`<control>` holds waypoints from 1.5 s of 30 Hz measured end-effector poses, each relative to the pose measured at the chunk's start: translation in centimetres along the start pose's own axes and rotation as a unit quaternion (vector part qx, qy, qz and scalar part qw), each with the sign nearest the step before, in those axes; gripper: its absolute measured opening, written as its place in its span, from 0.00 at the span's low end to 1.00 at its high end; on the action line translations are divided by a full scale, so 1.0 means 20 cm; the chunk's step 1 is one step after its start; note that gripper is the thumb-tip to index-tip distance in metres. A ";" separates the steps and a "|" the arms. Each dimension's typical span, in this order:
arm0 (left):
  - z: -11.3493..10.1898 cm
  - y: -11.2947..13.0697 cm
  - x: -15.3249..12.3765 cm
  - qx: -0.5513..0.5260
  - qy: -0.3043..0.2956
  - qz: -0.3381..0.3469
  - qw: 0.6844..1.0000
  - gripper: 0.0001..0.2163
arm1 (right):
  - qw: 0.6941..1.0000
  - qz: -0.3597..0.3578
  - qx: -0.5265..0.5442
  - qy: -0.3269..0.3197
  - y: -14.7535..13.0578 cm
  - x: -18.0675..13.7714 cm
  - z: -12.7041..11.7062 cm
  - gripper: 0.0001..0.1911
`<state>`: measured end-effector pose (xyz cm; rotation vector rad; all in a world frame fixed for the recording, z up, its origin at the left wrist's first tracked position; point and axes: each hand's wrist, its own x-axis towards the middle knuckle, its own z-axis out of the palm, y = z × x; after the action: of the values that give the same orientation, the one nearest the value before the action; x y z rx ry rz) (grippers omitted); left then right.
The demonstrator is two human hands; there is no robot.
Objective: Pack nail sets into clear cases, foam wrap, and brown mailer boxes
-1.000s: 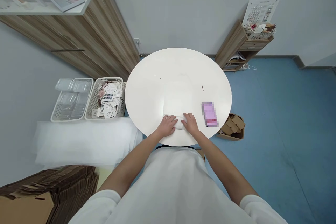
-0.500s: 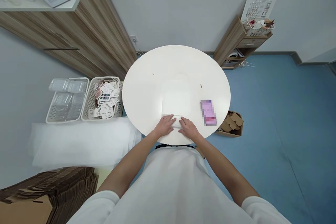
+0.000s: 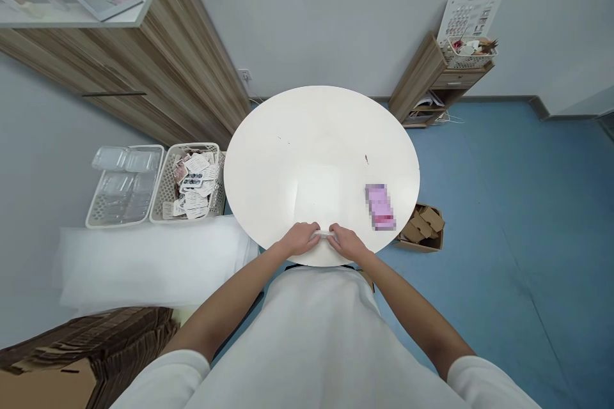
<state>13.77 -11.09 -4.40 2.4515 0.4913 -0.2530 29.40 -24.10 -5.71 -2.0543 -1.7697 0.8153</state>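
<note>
Near the front edge of the round white table (image 3: 259,160), a small white wrapped bundle (image 3: 325,234) spans the gap between my hands. My left hand (image 3: 301,238) is closed on its left end, and my right hand (image 3: 348,243) grips the right end. Only a narrow strip of the bundle shows; fingers cover the rest, and its contents are hidden. Farther right on the table lies a pink, pixelated rectangular object (image 3: 380,208).
At left stand a white basket of printed cards (image 3: 194,185) and another with clear plastic cases (image 3: 125,188). White translucent sheets (image 3: 153,262) lie below them, beside stacked flat cardboard (image 3: 86,358). A carton of brown cardboard pieces (image 3: 422,228) is right of the table.
The thin sheet spread in front of my hands no longer lies on the table. The white bundle is now narrower, gripped at both ends and slightly closer to me.
</note>
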 end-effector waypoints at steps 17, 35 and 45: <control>0.03 -0.01 0.12 0.143 0.168 -0.078 0.972 0.18 | 0.973 0.165 -0.060 0.152 0.08 0.25 0.03 0.13; 0.15 -0.01 -0.01 0.168 0.123 -0.017 0.978 0.21 | 0.932 0.192 -0.009 0.306 0.15 0.05 0.08 0.20; 0.11 -0.05 0.05 0.142 0.097 -0.015 0.985 0.17 | 0.990 -0.016 -0.133 0.050 0.13 0.05 0.06 0.29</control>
<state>14.03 -11.39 -6.99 2.7643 0.6123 -0.1024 30.78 -23.72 -8.43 -2.1791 -1.9381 0.4767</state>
